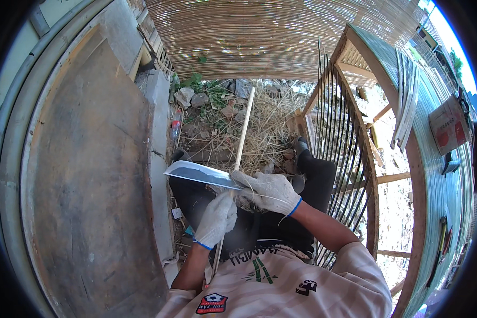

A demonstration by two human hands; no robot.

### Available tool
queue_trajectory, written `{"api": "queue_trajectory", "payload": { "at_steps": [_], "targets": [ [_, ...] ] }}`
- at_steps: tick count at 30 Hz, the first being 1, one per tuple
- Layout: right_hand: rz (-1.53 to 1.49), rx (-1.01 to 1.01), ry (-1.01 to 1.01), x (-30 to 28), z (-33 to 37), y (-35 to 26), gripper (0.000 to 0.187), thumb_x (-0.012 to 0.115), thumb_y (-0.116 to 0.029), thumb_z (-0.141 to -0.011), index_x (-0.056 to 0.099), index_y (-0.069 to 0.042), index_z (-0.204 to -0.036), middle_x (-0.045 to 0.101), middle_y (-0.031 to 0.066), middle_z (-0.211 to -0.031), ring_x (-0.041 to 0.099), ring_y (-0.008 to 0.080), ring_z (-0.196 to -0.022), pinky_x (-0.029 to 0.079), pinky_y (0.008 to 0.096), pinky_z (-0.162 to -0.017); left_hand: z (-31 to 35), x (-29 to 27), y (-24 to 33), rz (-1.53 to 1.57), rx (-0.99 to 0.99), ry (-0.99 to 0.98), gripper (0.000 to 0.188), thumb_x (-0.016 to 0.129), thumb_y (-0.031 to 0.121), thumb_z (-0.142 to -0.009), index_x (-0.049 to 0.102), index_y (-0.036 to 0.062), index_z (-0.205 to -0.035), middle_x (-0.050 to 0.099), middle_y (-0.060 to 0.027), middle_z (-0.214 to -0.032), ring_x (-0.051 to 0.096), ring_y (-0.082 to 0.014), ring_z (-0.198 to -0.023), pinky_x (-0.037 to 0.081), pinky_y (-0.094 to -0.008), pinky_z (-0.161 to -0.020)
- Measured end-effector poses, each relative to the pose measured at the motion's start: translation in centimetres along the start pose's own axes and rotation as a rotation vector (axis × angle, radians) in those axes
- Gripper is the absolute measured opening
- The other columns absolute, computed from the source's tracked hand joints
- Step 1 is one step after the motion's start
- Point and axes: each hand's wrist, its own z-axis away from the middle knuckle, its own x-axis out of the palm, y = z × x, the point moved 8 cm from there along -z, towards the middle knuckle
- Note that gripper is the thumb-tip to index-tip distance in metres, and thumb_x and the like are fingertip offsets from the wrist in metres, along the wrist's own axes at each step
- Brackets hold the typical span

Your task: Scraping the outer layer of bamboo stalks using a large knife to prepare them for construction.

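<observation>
My right hand [273,192], in a white knit glove with a blue cuff, is closed round the handle end of a broad-bladed knife [199,174]. Its blade points left across my lap, over my left thigh. Closed just below the blade, my gloved left hand [215,218] grips a long, pale bamboo strip [245,127]. The strip runs away from me past the knife, and its near end passes under my left hand toward my shirt. Blade and strip cross close to my right fingers; whether the edge touches the strip is hidden.
Left stands a large brown board [98,159] beside a concrete ledge [159,127]. Dry shavings [273,114] and stones litter the ground ahead, before a bamboo blind [238,40]. At right, dark rods lean on a wooden frame [375,212]; a green-topped table [434,180] carries strips and a box [449,124].
</observation>
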Motion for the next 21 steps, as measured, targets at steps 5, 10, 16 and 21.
{"api": "queue_trajectory", "payload": {
  "at_steps": [5, 10, 16, 21],
  "targets": [
    [0.065, -0.005, -0.009, 0.1, -0.4, 0.3, 0.054, 0.054, -0.053, -0.106, 0.049, -0.030, -0.154, 0.067, 0.0137, -0.086, 0.072, 0.0342, -0.072, 0.055, 0.0467, -0.058, 0.0, -0.9, -0.9, 0.057, 0.001, -0.022, 0.017, 0.051, 0.031, -0.114, 0.056, 0.0143, -0.111, 0.040, 0.0089, -0.068, 0.038, -0.0040, -0.047, 0.029, -0.0229, -0.041],
    [0.046, 0.042, 0.023, -0.7, -1.2, 1.5, 0.054, 0.056, -0.051, -0.106, 0.048, -0.030, -0.154, 0.066, 0.0132, -0.086, 0.072, 0.0344, -0.073, 0.055, 0.0472, -0.059, 1.0, -0.8, -0.7, 0.026, -0.022, 0.003, 0.018, 0.051, 0.024, -0.114, 0.050, 0.0175, -0.097, 0.039, 0.0087, -0.069, 0.040, -0.0044, -0.049, 0.029, -0.0225, -0.041],
    [0.078, 0.081, 0.015, -1.8, -2.2, 2.5, 0.054, 0.056, -0.050, -0.106, 0.049, -0.026, -0.154, 0.066, 0.0118, -0.088, 0.071, 0.0349, -0.079, 0.055, 0.0477, -0.067, 2.3, -0.5, 0.1, -0.074, -0.038, 0.003, 0.028, 0.046, 0.023, -0.115, 0.060, 0.0076, -0.134, 0.039, 0.0087, -0.069, 0.036, -0.0021, -0.050, 0.029, -0.0214, -0.043],
    [0.138, 0.090, 0.244, -3.6, -3.1, 6.1, 0.050, 0.053, -0.047, -0.108, 0.047, -0.028, -0.154, 0.067, 0.0139, -0.081, 0.072, 0.0359, -0.076, 0.057, 0.0485, -0.065, 3.5, -0.1, -0.7, -0.139, -0.022, -0.018, 0.037, 0.044, 0.020, -0.116, 0.055, 0.0027, -0.146, 0.039, 0.0093, -0.071, 0.034, -0.0009, -0.054, 0.030, -0.0198, -0.047]
  ]
}}
